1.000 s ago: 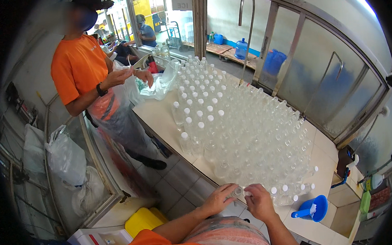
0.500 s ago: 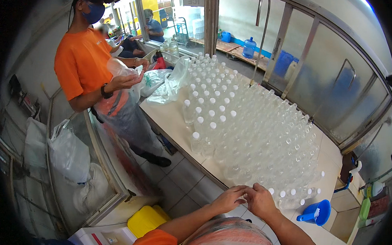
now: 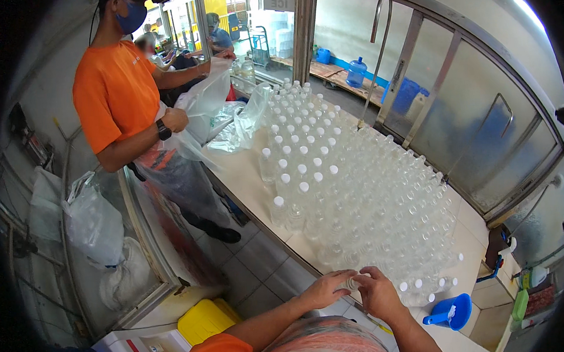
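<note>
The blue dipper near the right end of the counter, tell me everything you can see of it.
The blue dipper looks like plastic: a round bowl with one straight handle pointing left. Its mouth faces the camera. Something white, too small to identify, shows inside. It rests on the light counter, right of capped clear bottles lying down. Whether they touch it, I can't tell.
</note>
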Demonstrator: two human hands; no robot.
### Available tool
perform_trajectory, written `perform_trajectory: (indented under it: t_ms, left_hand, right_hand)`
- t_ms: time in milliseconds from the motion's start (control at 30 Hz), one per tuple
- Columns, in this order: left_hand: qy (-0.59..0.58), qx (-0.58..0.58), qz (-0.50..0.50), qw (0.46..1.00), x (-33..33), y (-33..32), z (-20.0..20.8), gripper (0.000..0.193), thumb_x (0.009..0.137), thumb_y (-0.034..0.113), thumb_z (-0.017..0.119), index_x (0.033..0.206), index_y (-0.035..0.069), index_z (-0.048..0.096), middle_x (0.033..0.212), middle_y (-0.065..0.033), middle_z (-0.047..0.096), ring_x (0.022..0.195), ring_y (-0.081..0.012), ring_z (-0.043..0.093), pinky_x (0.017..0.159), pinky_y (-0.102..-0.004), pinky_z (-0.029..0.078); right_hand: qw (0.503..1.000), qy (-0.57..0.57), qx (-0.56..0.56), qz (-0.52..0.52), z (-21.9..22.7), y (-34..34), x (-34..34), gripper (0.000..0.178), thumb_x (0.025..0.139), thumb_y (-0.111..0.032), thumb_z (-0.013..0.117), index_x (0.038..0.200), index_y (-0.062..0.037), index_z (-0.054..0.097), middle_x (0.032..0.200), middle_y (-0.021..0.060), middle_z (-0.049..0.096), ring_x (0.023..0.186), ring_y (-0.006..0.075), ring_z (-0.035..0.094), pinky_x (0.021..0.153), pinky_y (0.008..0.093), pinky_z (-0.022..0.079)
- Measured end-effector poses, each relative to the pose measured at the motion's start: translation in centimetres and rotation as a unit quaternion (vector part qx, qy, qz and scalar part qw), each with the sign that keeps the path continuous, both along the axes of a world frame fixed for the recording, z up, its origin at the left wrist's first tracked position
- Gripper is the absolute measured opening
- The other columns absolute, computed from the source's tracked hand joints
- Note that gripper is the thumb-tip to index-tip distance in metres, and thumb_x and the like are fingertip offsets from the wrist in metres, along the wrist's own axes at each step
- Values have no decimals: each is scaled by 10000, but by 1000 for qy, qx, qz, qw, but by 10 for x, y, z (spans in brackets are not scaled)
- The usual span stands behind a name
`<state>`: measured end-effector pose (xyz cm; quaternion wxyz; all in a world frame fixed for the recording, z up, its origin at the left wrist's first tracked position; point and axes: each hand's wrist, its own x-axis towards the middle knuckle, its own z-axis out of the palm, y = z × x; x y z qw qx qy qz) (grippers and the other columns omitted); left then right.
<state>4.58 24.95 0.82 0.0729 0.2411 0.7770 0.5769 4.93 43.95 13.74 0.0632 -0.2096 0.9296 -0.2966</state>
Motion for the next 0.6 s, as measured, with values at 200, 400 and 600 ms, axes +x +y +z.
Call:
perform_trajectory:
  t_ms: [200,400,600]
  left_hand:
    - [-29,0,-21,999,0,-1,7,631,915,142,771,1481,-9,537,1489,-218,585,1368,-374,574,1128,-422,473]
    - [-8,2,-19,1000,-1,-4,2,645,913,160,769,1486,-13,528,1482,-231,585,1359,-392,577,1118,-438,480]
    - [10,-5,-19,1000,-2,0,-7,658,897,163,781,1478,-17,531,1464,-240,594,1347,-400,582,1109,-443,485]
  right_hand:
    - [997,21,64,36,-4,2,-2,215,832,8,710,1034,-63,735,1071,175,714,935,397,719,810,469,599]
    - [992,72,68,73,-11,-3,-6,169,815,-22,704,982,-36,684,1014,188,680,862,396,702,759,475,587]
    - [992,47,119,3,-12,-5,-4,123,888,-131,723,964,-44,680,927,211,667,784,411,707,659,482,580]
